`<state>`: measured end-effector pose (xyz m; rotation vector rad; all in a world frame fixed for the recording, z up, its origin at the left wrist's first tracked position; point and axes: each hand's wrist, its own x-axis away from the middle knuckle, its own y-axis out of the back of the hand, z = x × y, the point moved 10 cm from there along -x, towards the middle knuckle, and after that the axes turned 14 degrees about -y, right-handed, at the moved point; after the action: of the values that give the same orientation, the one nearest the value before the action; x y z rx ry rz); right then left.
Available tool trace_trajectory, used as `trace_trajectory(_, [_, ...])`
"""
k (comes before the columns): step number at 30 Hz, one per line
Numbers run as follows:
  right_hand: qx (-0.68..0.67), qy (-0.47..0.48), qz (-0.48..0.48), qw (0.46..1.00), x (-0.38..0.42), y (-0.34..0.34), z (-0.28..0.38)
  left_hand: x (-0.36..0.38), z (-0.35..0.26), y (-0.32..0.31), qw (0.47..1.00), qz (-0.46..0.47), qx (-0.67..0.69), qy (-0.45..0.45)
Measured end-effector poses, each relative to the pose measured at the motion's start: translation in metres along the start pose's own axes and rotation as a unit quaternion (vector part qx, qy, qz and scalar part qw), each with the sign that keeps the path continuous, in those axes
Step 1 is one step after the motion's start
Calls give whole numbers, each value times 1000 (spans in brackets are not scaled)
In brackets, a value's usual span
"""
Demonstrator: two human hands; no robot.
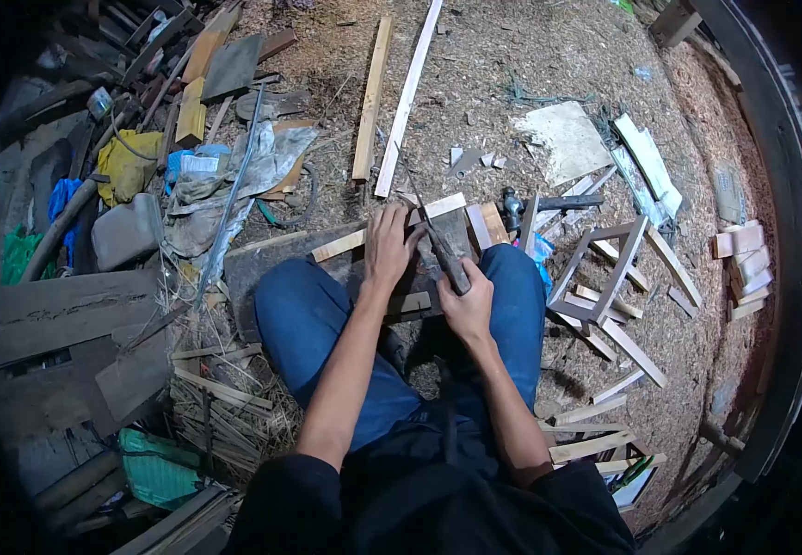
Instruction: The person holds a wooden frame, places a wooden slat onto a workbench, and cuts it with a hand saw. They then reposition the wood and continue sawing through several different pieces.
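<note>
My right hand (468, 301) is closed around the dark handle of a long, thin-bladed tool (445, 252), seen almost edge-on. Its blade points away from me and crosses over a pale wooden strip (341, 244). The strip lies across a dark work board (276, 262) in front of my knees. My left hand (388, 245) grips the strip just left of the blade, fingers bent over it and thumb toward the tool. Close to my legs, a short wood piece (410, 303) rests on the board's near side.
A hammer (512, 202) lies beyond my right knee, near a small wooden frame (609, 273) and scattered offcuts. Two long strips, one of them a tan batten (372, 102), stretch ahead over the shavings. Stacked blocks (748, 264) sit far right; cloths and scrap wood crowd the left.
</note>
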<state>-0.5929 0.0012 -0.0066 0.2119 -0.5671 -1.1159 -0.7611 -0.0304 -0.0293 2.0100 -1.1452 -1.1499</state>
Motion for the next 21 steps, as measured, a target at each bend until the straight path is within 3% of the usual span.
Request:
trace_trajectory(6, [-31, 101, -13, 994, 12, -3, -3, 6, 10, -4, 1000, 6, 11, 15])
trace_trajectory(9, [-35, 87, -5, 996, 15, -6, -6, 6, 6, -4, 1000, 12, -1, -14])
trace_trajectory(14, [-45, 86, -8, 995, 18, 1, 20, 3, 21, -6, 999, 19, 27, 24])
trace_trajectory(16, [-62, 95, -6, 994, 12, 5, 30, 4, 18, -5, 1000, 12, 15, -14])
trace_trajectory(21, [-42, 81, -2, 996, 6, 15, 10, 2, 2, 6, 999, 25, -31, -24])
